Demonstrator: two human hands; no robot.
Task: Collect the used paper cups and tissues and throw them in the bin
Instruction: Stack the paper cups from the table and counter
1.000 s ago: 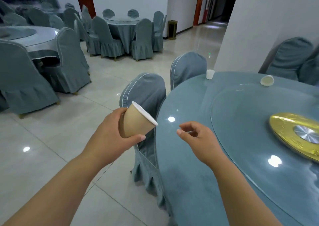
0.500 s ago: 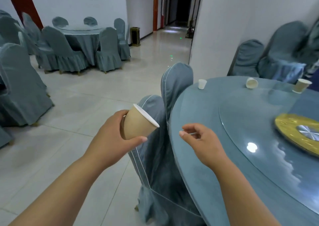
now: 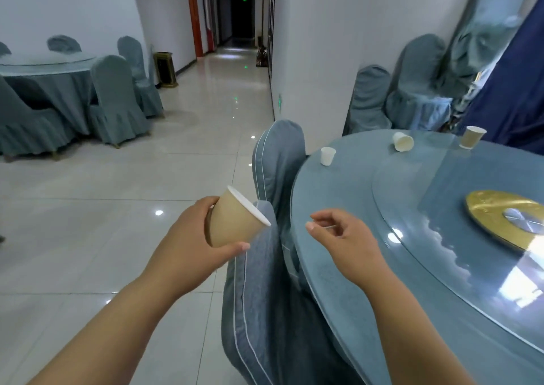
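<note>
Two forearms, bare from the edge of view to the wrist, enter low, one from 7 o'clock ending in the left hand [image 3: 191, 237], one from 5 o'clock ending in the right hand [image 3: 347, 246] — both hands bare, with short, plain nails on thumb and fingertip.

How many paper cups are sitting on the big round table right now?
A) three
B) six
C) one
A: three cups are on the table: a small white cup, a tipped white cup lying on its side, and a far brown cup. The held brown cup is in the left hand, not on the table.
</note>
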